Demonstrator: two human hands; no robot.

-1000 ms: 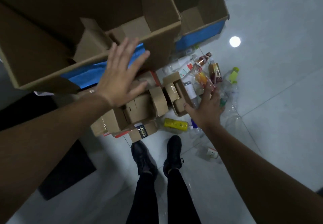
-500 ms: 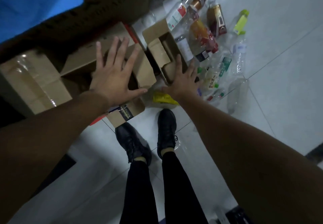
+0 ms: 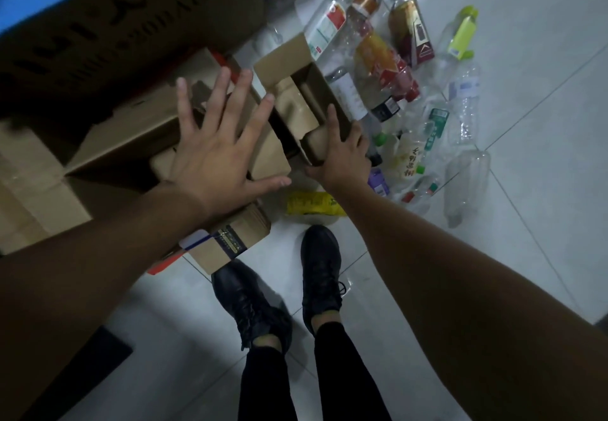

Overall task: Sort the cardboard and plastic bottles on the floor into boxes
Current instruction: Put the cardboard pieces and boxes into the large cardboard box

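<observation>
A heap of small brown cardboard boxes (image 3: 138,144) lies on the tiled floor in front of my feet. My left hand (image 3: 220,147) hovers over it with fingers spread wide, holding nothing. Just to the right stands a small open cardboard box (image 3: 292,91); my right hand (image 3: 339,154) grips its near flap, fingers curled over the edge. Several plastic bottles (image 3: 381,65) lie scattered to the right of that box, some clear, some with coloured labels. A yellow bottle (image 3: 312,203) lies near my right shoe.
A large dark cardboard box (image 3: 131,9) with a blue band fills the upper left. A flat taped cardboard piece (image 3: 33,183) lies at the left edge. My two black shoes (image 3: 286,292) stand on the pale floor tiles. A small printed carton (image 3: 227,243) sits by my left foot.
The view has dropped closer to the floor. My right hand has reached forward and taken hold of the small open box's flap. My left hand stays spread above the cardboard heap.
</observation>
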